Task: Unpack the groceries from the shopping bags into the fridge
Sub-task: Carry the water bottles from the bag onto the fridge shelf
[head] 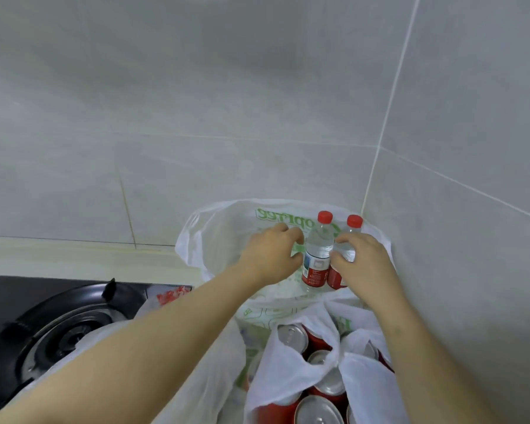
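Two hands, fingers curled round bottles.

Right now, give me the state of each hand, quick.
Left hand: fingers curled beside the left bottle; grip cannot be told.
Right hand: gripping the right bottle.

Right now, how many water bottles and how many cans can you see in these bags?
Water bottles: 2
Cans: 4 tops plainly seen; more part hidden under the white bag
Total: 6 plainly seen
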`<state>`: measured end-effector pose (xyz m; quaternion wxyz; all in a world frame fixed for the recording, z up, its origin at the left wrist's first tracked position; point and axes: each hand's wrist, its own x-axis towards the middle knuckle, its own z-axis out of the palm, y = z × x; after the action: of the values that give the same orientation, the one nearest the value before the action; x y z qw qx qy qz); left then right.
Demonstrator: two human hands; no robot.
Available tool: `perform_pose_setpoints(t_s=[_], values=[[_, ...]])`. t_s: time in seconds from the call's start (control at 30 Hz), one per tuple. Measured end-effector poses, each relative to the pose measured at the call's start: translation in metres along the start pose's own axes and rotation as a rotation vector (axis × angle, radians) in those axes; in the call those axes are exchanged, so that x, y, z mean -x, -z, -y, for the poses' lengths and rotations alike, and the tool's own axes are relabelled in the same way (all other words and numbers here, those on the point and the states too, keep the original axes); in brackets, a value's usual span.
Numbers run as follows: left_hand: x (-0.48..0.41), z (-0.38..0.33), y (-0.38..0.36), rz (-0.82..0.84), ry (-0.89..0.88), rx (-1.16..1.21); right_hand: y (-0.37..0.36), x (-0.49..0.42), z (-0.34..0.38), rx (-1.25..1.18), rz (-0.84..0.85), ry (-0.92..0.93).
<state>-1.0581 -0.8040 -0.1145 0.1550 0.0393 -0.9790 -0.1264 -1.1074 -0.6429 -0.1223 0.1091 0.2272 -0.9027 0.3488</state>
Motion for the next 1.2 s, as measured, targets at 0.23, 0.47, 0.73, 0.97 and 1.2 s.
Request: perform_pose_setpoints(t_s=[0.23,0.47,0.73,0.97,1.2], values=[[-0.055,-0.007,-0.042,0.068,-0.006,0.053,-0.013,-0.046,-0.014,-0.063,0.015,-0.122],[-0.112,-0.009,-0.064,0.016,-0.051,0.002,-0.02,-0.08,-0.032,0.002,0.004,-0.114],[-0.126,-0.009,-0.071,0.035,-0.072,0.014,-0.03,-0.089,-0.044,0.039,0.033,-0.11],[-0.139,-0.018,-0.07,0.148,-0.05,-0.096,-0.025,-0.088,-0.053,0.072,0.02,-0.171],[-0.132,-0.012,-0.077,0.086,-0.049,0.141,-0.027,-0.092,-0.058,0.103,0.018,-0.16]])
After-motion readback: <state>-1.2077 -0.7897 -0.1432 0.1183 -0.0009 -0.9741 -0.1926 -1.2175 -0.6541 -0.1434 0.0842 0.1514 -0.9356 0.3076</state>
